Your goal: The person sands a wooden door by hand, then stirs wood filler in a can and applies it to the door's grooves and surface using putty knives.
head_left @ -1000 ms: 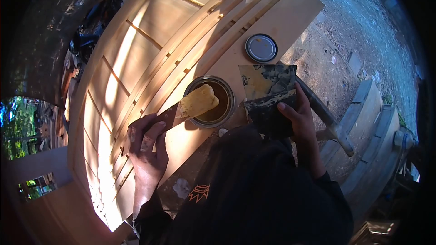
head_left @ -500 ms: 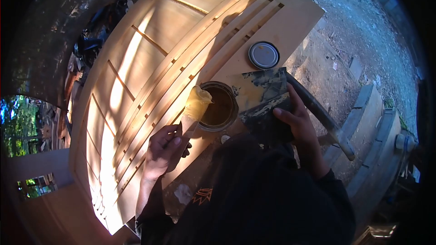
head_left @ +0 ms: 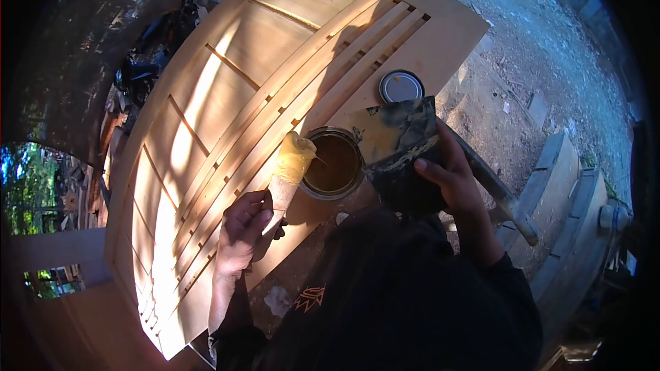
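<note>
Yellow paste (head_left: 295, 158) coats the spatula (head_left: 280, 191) clamped in the left hand (head_left: 242, 232) by the open tin (head_left: 335, 165), the right hand (head_left: 454, 175) gripping a smeared black plate (head_left: 399, 130), seemingly mid-scooping, the next move calling for steadiness.

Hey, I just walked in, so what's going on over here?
A person is handling yellow paste at a slatted wooden panel. The left hand holds a spatula with a thick lump of paste on its end, beside the rim of an open can. The right hand grips a dark, smeared plate on the can's other side. The can's contents look brownish. A round lid lies on the panel.
</note>
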A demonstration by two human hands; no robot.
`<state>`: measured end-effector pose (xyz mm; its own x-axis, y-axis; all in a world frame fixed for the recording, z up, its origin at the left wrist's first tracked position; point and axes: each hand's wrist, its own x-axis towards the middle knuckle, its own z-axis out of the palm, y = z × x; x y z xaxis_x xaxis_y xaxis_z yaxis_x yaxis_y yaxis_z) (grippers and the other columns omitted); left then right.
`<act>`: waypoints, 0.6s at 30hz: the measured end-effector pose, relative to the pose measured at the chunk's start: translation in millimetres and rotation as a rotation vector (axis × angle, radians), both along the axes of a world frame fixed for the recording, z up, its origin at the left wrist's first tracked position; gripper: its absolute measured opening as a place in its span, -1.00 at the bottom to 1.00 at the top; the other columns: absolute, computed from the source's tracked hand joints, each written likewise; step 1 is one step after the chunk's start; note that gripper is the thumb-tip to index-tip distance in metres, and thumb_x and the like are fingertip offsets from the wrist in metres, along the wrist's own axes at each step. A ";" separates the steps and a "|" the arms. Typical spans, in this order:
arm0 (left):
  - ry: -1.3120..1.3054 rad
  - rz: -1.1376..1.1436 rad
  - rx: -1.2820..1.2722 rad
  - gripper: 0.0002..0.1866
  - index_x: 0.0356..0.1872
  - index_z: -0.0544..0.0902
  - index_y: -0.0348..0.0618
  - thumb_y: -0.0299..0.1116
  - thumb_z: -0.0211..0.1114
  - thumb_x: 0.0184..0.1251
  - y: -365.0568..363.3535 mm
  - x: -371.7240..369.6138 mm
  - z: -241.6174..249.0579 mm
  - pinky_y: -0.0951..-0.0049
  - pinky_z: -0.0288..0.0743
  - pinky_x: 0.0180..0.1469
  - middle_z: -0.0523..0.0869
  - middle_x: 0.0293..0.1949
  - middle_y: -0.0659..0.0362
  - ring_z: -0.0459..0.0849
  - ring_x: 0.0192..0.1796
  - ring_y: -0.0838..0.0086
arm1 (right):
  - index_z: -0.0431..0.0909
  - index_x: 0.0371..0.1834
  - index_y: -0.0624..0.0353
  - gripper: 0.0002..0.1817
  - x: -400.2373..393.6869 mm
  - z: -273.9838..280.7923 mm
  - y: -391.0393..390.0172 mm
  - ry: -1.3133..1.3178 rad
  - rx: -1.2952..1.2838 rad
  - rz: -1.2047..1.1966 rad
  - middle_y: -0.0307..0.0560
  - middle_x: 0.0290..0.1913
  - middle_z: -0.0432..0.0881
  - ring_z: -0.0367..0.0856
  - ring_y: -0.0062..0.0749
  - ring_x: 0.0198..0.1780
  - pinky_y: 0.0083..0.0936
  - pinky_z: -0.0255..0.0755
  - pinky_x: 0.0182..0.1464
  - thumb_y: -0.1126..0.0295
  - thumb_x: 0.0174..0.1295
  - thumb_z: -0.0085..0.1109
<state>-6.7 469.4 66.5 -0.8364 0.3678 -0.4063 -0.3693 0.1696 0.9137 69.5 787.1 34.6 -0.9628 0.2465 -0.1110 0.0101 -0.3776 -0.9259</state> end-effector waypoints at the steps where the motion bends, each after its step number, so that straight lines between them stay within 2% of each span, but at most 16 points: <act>1: -0.007 0.000 0.014 -0.58 0.07 0.42 -0.39 -0.38 0.24 0.24 -1.0 0.0 0.4 0.44 0.54 -0.31 0.66 -0.36 0.00 0.64 -0.39 0.41 | 0.04 0.37 0.33 -0.25 0.2 2.6 -0.2 -0.003 -0.002 0.001 0.00 0.20 0.37 0.33 -0.35 0.26 -0.44 0.15 0.30 0.58 0.09 0.16; 3: -0.023 0.001 0.042 -0.66 0.05 0.45 -0.37 -0.49 0.19 0.27 -3.9 -2.0 1.5 0.43 0.56 -0.29 0.66 -0.32 0.00 0.64 -0.35 0.43 | 0.04 0.37 0.33 -0.25 -0.6 4.9 -1.4 -0.015 0.005 -0.003 0.00 0.20 0.38 0.33 -0.35 0.25 -0.45 0.15 0.30 0.58 0.08 0.16; 6: 0.000 0.008 0.052 -0.66 0.04 0.45 -0.38 -0.49 0.19 0.26 -4.3 -2.0 0.8 0.44 0.56 -0.29 0.66 -0.32 0.01 0.64 -0.35 0.43 | 0.04 0.37 0.33 -0.24 0.4 6.6 -2.2 -0.033 0.028 -0.018 0.00 0.20 0.38 0.33 -0.34 0.25 -0.44 0.15 0.30 0.58 0.08 0.16; 15: -0.014 -0.041 0.044 -0.66 0.04 0.45 -0.38 -0.48 0.19 0.26 -3.4 -2.6 2.8 0.42 0.55 -0.29 0.66 -0.32 0.02 0.63 -0.35 0.42 | 0.02 0.38 0.34 -0.23 3.9 6.4 -1.0 -0.028 0.043 -0.040 0.01 0.20 0.38 0.33 -0.34 0.26 -0.44 0.15 0.30 0.58 0.08 0.17; 18: 0.013 -0.001 0.028 -0.55 0.08 0.41 -0.40 -0.37 0.25 0.22 -1.3 -1.1 2.7 0.41 0.54 -0.34 0.66 -0.40 -0.02 0.64 -0.44 0.37 | 0.02 0.38 0.34 -0.23 4.1 5.4 -1.6 -0.021 0.019 -0.043 0.00 0.21 0.38 0.33 -0.34 0.26 -0.44 0.15 0.30 0.58 0.09 0.18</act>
<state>-7.8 468.0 69.2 -0.8412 0.3801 -0.3846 -0.3567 0.1443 0.9230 73.6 785.5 40.0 -0.9488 0.2897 -0.1258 0.0135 -0.3607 -0.9326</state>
